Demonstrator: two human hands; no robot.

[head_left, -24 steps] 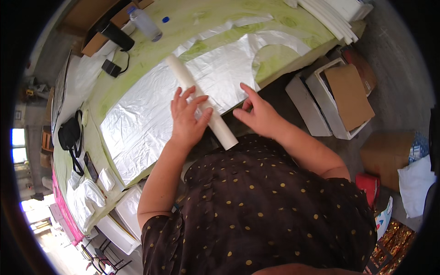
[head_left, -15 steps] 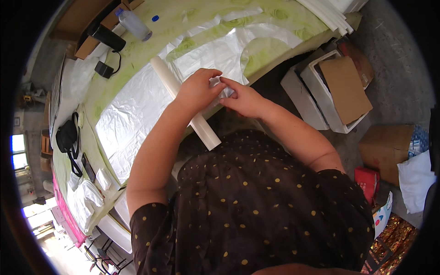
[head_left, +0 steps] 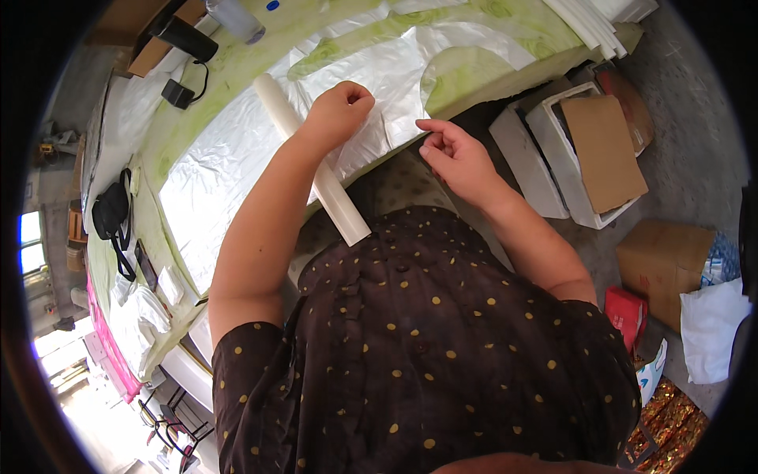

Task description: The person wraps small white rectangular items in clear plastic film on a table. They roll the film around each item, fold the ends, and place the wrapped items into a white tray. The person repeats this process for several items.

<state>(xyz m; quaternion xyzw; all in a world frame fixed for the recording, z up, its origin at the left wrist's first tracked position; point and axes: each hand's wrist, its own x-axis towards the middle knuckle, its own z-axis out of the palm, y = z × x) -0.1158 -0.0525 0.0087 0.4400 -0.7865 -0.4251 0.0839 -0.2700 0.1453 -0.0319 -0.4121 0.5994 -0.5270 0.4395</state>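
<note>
A thin, shiny, see-through plastic sheet (head_left: pixel 217 182) lies wrinkled over the green patterned tablecloth (head_left: pixel 545 43). Across it rests a long white roll or tube (head_left: pixel 341 207), its near end jutting past the table edge toward my body. My left hand (head_left: pixel 335 117) is over the sheet, its forearm crossing above the roll. Its fingers are curled and pressed together; whatever they pinch, if anything, is hidden. Off to the right, just beyond the table edge, my right hand (head_left: pixel 462 158) has its index finger stretched out and the others loosely bent, with nothing visible in it.
At the far left are a plastic bottle (head_left: pixel 237 20), a black cylinder (head_left: pixel 185 39) and a small black box with a cord (head_left: pixel 178 95). A black bag (head_left: pixel 113 209) lies on the left side. White foam boxes (head_left: pixel 545 150) with cardboard (head_left: pixel 604 154) stand right of the table.
My hands, close together before, have moved apart: the left up and over the sheet, the right rightward. The view has shifted slightly.
</note>
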